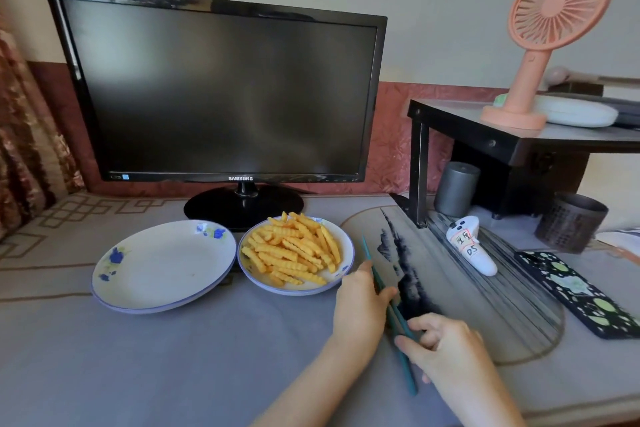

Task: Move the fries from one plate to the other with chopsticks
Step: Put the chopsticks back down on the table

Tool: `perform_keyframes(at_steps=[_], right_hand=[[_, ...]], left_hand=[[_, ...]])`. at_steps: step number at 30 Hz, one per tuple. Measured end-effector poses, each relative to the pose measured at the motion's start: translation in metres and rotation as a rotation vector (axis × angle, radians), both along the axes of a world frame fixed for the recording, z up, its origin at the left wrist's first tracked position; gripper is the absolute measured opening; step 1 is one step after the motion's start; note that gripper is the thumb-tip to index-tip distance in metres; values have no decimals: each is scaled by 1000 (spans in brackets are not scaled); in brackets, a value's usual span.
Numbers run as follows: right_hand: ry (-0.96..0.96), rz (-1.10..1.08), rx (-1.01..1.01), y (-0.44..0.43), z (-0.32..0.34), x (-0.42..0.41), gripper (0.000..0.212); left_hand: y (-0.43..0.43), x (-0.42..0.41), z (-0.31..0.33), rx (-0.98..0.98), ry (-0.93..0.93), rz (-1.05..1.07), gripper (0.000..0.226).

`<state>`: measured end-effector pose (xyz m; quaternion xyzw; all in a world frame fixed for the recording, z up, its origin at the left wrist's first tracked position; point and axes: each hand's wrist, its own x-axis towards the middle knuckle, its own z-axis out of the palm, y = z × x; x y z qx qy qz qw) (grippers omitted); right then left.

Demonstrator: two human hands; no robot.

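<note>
A heap of crinkle-cut fries (294,251) fills the right plate (341,276), white with blue flowers. To its left, a matching plate (162,267) holds nothing. A pair of teal chopsticks (391,315) lies slanted just right of the fries plate, tips pointing away from me. My left hand (360,308) grips their middle, thumb on one side and fingers on the other. My right hand (446,354) pinches them lower down, near the thick end. Both hands sit close together at the table's front right.
A black monitor (221,94) stands right behind the plates. To the right lie a round painted fan (485,288), a white toy (471,250), a phone in a dark patterned case (581,295), a mesh cup (571,222) and a black shelf (519,142) with a pink desk fan (550,28).
</note>
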<state>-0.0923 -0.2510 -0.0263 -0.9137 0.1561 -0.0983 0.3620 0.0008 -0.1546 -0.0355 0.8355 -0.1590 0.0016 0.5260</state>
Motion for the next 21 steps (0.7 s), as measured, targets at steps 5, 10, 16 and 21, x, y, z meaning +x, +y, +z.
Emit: perform_keyframes(at_steps=[5, 10, 16, 21], right_hand=[[-11, -19, -143, 3, -4, -1, 20], [-61, -41, -153, 1, -9, 0, 17], [-67, -10, -97, -4, -10, 2, 15], [-54, -31, -105, -8, -13, 7, 18]], left_hand=[[9, -9, -4, 203, -158, -24, 37], [16, -15, -10, 351, -236, -148, 40], [19, -16, -12, 353, -259, -175, 44], [17, -12, -9, 363, -270, -239, 47]])
